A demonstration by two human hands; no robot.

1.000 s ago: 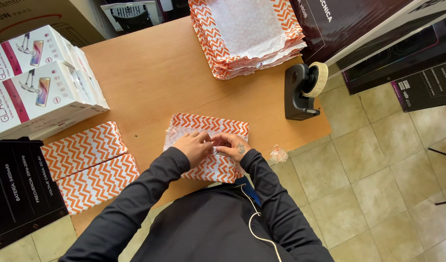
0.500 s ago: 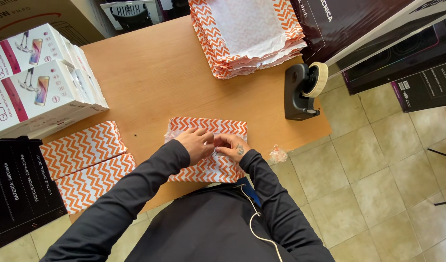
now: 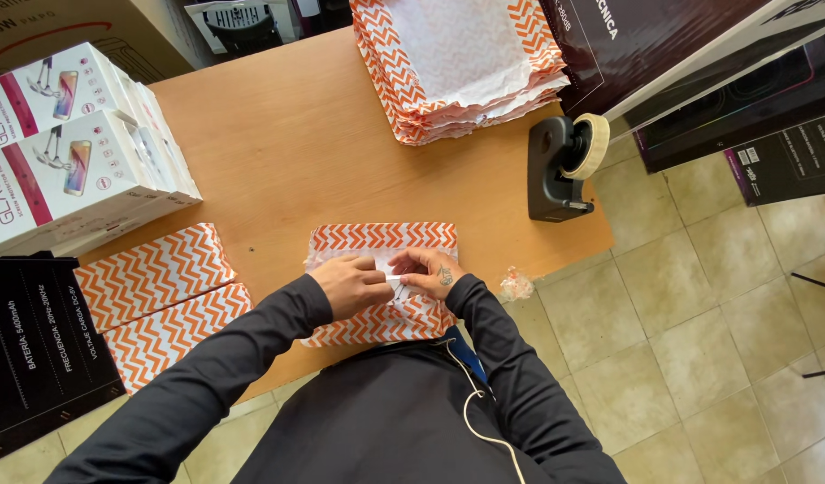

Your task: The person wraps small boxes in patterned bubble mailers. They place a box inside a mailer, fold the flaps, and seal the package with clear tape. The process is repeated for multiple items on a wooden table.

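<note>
The parcel half-wrapped in orange-and-white chevron paper (image 3: pixel 381 240) lay flat on the wooden surface (image 3: pixel 341 152) right at its near edge, directly under both hands, its long axis running left to right across the person's body. The left hand (image 3: pixel 351 285) and the right hand (image 3: pixel 428 272) met over the middle of it, fingertips almost touching, so neither was nearer than the other. The fingers (image 3: pixel 411 280) of both were curled and pinched on a small white strip, seemingly tape or a paper flap, at the seam on the parcel's top face. The black tape dispenser (image 3: pixel 560 166) stood well apart to the right, two finished chevron parcels (image 3: pixel 157 300) to the left, and a stack of chevron paper sheets (image 3: pixel 457 67) at the far edge.
</note>
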